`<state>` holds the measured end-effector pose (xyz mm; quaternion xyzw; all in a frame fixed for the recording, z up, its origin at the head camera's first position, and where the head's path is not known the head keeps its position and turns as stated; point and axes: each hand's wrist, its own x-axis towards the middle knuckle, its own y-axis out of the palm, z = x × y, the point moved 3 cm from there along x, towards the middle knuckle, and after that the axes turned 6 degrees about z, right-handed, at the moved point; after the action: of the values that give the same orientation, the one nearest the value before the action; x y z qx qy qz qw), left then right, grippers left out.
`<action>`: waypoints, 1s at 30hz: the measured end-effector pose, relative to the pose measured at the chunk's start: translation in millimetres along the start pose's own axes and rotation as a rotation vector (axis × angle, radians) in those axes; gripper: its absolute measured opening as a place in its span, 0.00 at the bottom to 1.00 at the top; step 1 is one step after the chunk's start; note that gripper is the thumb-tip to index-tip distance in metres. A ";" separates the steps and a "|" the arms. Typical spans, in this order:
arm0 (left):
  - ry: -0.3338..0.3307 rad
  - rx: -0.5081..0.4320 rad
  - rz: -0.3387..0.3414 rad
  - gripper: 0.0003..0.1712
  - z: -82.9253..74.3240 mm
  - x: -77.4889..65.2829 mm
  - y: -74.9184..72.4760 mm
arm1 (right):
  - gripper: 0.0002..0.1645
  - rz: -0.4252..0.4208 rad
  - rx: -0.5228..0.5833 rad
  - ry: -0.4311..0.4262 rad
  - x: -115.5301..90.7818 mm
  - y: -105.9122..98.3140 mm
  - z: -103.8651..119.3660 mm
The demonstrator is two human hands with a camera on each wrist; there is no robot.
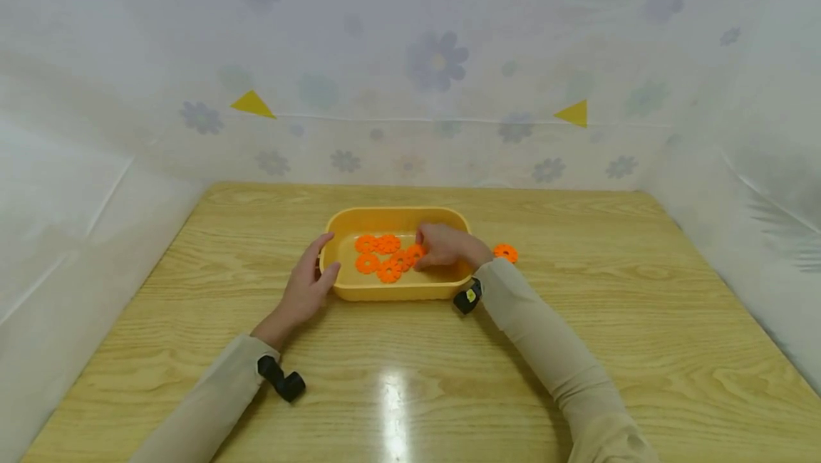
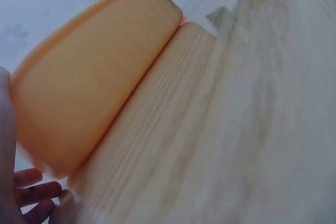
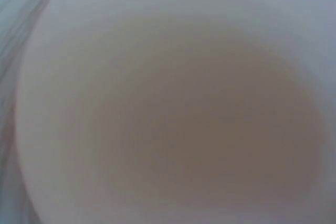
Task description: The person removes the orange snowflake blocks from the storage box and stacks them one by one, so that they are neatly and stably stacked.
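A yellow plastic basin (image 1: 398,292) stands on the wooden table. My left hand (image 1: 308,288) holds its left end, with thumb and forefinger at the rim; in the left wrist view, other fingers (image 2: 37,195) lie by its lower corner. Inside the basin, my right hand (image 1: 444,246) reaches down over the right half and pinches an orange flower-shaped disc (image 1: 415,255) by its edge. Several more such discs (image 1: 368,263) lie to the left on the basin floor, some overlapping. The right wrist view is a close blur.
Another orange disc (image 1: 506,253) lies on the table (image 1: 609,292) right of the basin, beside my right wrist. Black wrist cameras (image 1: 282,381) are strapped to both sleeves. A pale flowered curtain (image 1: 385,142) encloses the table's back and sides.
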<state>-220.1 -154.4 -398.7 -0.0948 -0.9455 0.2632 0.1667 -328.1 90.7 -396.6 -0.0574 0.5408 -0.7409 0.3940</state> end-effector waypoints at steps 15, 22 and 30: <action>0.029 -0.005 -0.007 0.30 -2.2 -0.1 2.3 | 0.10 -0.112 0.119 -0.138 -2.6 -5.5 -3.1; 0.023 -0.011 -0.011 0.30 1.2 0.2 1.4 | 0.11 -0.197 0.170 -0.169 -2.9 -10.5 -2.2; 0.007 0.002 -0.007 0.30 1.8 0.3 0.6 | 0.13 -0.255 0.274 -0.179 -2.8 -17.1 -2.7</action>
<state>-220.9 -154.6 -400.4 -0.0922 -0.9450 0.2630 0.1709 -336.5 96.3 -382.3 -0.1369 0.3860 -0.8434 0.3478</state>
